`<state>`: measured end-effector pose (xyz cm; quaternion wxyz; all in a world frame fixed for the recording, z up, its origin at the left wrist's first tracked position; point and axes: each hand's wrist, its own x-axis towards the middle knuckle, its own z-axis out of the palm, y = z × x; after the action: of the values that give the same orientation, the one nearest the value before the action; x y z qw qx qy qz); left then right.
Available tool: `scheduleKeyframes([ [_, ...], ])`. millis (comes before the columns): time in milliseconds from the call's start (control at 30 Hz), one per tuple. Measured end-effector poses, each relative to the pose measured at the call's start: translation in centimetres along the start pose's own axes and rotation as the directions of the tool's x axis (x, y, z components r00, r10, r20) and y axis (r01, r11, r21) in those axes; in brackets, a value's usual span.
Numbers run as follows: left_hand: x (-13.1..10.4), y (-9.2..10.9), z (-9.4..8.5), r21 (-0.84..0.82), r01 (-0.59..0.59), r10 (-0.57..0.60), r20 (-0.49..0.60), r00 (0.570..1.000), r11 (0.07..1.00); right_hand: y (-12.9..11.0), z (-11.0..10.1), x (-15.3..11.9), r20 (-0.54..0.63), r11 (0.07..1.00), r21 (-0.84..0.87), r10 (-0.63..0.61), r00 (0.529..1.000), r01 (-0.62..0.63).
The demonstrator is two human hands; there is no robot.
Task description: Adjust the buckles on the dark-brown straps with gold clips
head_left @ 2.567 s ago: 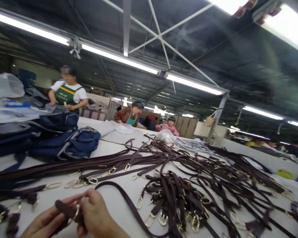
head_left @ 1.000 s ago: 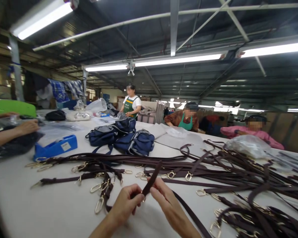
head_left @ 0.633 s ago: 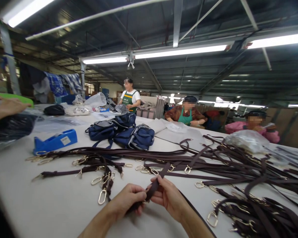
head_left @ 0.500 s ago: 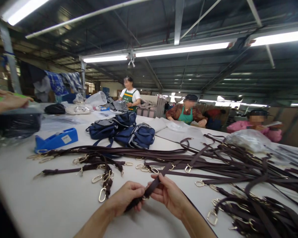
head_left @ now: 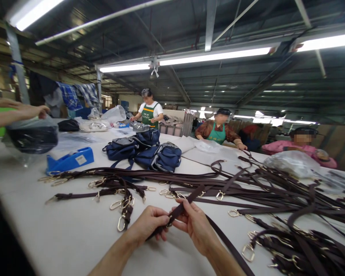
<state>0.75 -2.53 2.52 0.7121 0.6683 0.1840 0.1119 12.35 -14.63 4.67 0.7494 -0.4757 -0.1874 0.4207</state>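
Observation:
Between my hands runs a dark brown strap (head_left: 176,211) with a small metal fitting near my left fingertips. My left hand (head_left: 149,224) is closed on its lower end, thumb on top. My right hand (head_left: 194,222) pinches the strap higher up, thumb and fingers on either side, and the strap's free end sticks up past them. Another length of brown strap (head_left: 227,237) trails from behind my right wrist to the bottom edge. Beyond my hands lie several more brown straps (head_left: 189,177) with gold-coloured rings and clips.
A heap of straps (head_left: 301,245) with metal rings fills the right side. Navy bags (head_left: 158,157) and a blue tape dispenser (head_left: 70,161) stand farther back. A co-worker's hands (head_left: 25,111) hover over a plastic-wrapped dark item (head_left: 31,136) at left. Other people work across the table.
My hands stay on the strap, whose free end now reaches higher past my right fingers. At left, the co-worker's hands and wrapped item have shifted right. A person opposite now reaches toward the straps.

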Motion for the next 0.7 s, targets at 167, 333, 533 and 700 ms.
scheduleKeyframes([
  [167,-0.2,0.1,0.0,0.024,-0.008,0.009,-0.007,1.000,1.000,0.4,-0.2,0.3,-0.012,1.000,0.012,0.003,1.000,-0.003],
  [333,-0.2,0.2,0.1,0.085,0.010,-0.004,-0.080,0.997,0.996,0.8,0.1,0.3,-0.022,0.995,-0.082,-0.064,0.998,0.062],
  [533,0.1,0.1,0.8,0.052,-0.022,0.031,-0.189,0.982,0.998,1.9,0.9,-0.3,-0.065,0.927,-0.300,-0.254,0.965,0.224],
  [700,0.0,0.2,1.4,0.030,-0.079,0.084,-0.246,0.966,0.996,3.8,1.3,-1.2,0.139,0.605,-0.611,-0.553,0.821,0.511],
])
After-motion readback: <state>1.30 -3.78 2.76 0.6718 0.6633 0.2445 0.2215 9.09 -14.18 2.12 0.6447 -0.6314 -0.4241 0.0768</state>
